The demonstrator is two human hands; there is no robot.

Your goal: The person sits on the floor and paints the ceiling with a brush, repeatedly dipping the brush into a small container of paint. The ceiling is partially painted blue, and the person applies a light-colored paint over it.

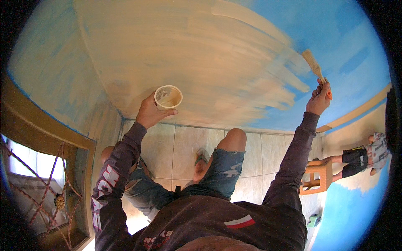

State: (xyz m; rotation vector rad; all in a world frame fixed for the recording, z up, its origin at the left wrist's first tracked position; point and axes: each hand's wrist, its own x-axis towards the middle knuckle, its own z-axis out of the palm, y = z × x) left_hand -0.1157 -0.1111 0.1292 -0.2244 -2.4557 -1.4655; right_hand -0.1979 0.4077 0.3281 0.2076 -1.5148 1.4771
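My left hand (151,112) is wrapped round a small round tub (168,97) with pale cream paint inside. It holds the tub in front of the wall, its mouth facing me. Out to the right, my right hand (319,98) grips a paintbrush (312,63) by its handle, of which an orange-red end shows below the fingers. The bristles are coated in cream paint and lie at or close to the wall (201,50); I cannot tell whether they touch. Streaky cream paint covers much of this wall, with blue (351,37) showing at the right.
A framed opening with knotted ropes (58,196) stands at my left. On the right, another person (364,154) is by an orange-brown plastic stool (315,176), near a wall part cream, part blue. A small green object (314,220) lies at the floor's edge. Pale tiles (190,146) cover the floor.
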